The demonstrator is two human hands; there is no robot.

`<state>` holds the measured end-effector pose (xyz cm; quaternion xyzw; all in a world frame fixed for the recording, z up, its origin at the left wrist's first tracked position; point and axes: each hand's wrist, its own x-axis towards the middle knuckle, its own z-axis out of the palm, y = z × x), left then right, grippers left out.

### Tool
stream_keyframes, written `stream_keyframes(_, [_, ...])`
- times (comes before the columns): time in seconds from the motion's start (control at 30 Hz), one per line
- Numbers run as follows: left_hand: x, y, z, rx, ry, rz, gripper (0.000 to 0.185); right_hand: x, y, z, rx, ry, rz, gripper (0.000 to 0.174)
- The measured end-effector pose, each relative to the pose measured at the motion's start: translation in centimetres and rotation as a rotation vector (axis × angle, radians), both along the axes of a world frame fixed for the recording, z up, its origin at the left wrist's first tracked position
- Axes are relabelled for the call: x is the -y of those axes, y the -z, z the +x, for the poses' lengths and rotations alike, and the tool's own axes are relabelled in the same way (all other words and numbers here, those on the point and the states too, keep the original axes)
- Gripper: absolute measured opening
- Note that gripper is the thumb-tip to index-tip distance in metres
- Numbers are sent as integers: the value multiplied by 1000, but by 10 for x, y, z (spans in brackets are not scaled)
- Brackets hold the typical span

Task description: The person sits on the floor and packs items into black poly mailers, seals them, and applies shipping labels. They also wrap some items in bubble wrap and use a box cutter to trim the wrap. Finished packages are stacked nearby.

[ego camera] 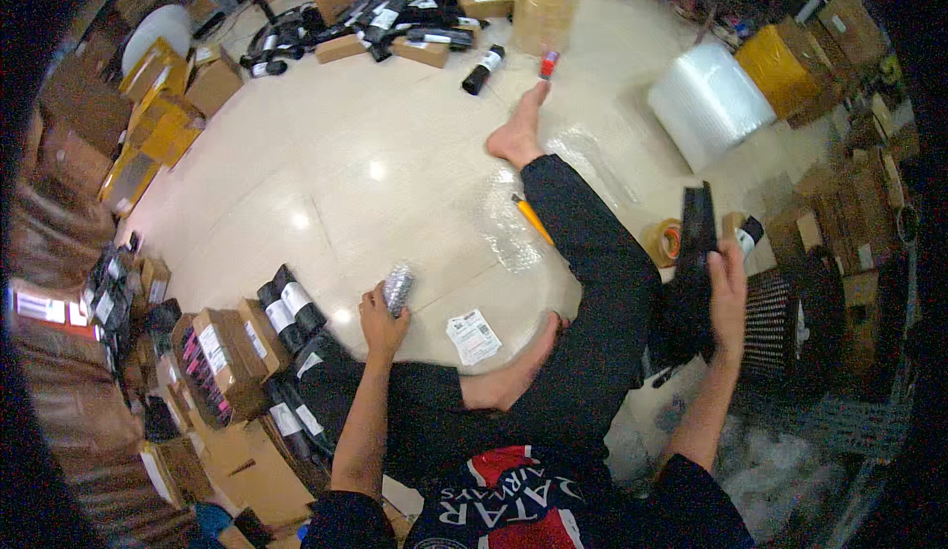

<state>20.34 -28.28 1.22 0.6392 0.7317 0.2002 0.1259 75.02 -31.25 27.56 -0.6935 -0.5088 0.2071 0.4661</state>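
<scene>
A small item wrapped in bubble wrap (398, 290) is held in my left hand (384, 323) above the tiled floor. My right hand (728, 275) holds a black plastic mailer bag (698, 230), upright at my right side. On the floor between my legs lies a white printed label sheet (474, 337). An orange-handled cutter (532, 217) rests beside my outstretched leg, next to a flat piece of bubble wrap (511, 245). Just left of the black bag is a roll of tape (664, 242).
Black wrapped parcels (385, 19) and cardboard boxes lie heaped ahead. A big bubble wrap roll (711, 108) stands at the right, near stacked cartons (785, 68). Boxes (229, 356) and black parcels crowd my left side. A woven basket (770, 323) is at my right.
</scene>
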Motion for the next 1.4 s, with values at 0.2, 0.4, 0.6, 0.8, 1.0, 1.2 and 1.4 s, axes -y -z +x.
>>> stream_keyframes(0.2, [3, 8, -9, 520, -322, -148, 63, -79, 50, -201, 185, -493, -35, 26])
stream_keyframes(0.4, [25, 2, -48, 1326, -515, 9, 27, -56, 231, -324, 697, -1042, -78, 50])
stream_keyframes(0.6, [32, -14, -17, 934, -298, -58, 42, -34, 286, -315, 162, -1110, -385, 43])
stream_keyframes(0.8, [-7, -20, 59, 1075, 53, -287, 58, -79, 244, -291, -362, -694, -460, 64])
stream_keyframes(1.0, [-102, -28, 35, 60, 260, -70, 36, -86, 221, -239, 164, -476, -349, 51])
stream_keyframes(1.2, [-116, -3, 37, -302, 508, 124, 55, -72, 235, -231, 475, -494, -424, 47])
stream_keyframes(1.4, [-104, -7, 34, -268, 394, -50, 55, -75, 247, -233, 480, -447, -394, 48])
